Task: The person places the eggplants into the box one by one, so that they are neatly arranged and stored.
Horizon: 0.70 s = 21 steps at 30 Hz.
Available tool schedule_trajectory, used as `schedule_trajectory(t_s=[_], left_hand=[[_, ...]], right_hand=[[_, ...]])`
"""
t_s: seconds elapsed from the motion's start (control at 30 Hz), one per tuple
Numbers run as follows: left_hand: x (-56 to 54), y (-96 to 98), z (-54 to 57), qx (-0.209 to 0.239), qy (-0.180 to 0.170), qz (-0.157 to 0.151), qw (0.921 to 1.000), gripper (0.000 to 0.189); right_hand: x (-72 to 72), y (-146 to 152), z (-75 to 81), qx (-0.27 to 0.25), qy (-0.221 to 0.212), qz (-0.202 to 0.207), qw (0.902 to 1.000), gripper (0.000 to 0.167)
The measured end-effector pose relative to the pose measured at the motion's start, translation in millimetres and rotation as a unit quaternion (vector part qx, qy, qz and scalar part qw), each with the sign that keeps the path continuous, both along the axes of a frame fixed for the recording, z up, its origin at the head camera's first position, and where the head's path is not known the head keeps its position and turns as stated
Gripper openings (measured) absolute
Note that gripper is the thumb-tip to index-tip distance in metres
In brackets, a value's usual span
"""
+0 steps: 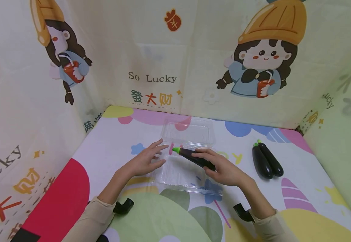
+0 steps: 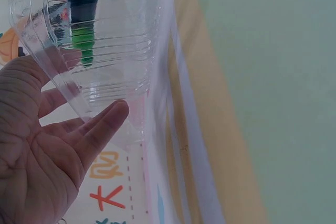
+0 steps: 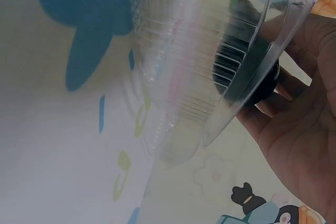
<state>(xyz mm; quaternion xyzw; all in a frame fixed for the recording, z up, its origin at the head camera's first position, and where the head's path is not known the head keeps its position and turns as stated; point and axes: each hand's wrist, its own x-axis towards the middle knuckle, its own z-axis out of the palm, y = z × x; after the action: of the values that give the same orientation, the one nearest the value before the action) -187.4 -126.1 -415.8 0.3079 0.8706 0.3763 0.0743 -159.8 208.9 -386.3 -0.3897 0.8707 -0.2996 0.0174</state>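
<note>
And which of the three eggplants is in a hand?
The eggplant above the clear container, green end pointing left: the right hand holds it. The other two eggplants lie side by side on the tabletop, further right.

I'm getting blk-purple on the held eggplant (image 1: 189, 156) w/ a brt grn tip; box (image 1: 173, 173) clear; 2 other eggplants (image 1: 264, 162) blk, grn stems. Table cover (image 1: 105, 158): wht w/ red, yel., pink, blue & lt. grn prints. Backdrop (image 1: 202, 60): cream, cartoon figs. in orange hats, blue tops. Sleeves (image 1: 89, 215): beige.
</note>
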Motion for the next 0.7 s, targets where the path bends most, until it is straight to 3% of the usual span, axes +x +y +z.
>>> schedule_trajectory(t_s=[0.7], left_hand=[[1.0,0.2,-0.4,-0.004,0.003,0.006,1.0,0.063]], right_hand=[[-4.2,-6,-10.2,0.014,-0.023,-0.004,0.9996,0.057]])
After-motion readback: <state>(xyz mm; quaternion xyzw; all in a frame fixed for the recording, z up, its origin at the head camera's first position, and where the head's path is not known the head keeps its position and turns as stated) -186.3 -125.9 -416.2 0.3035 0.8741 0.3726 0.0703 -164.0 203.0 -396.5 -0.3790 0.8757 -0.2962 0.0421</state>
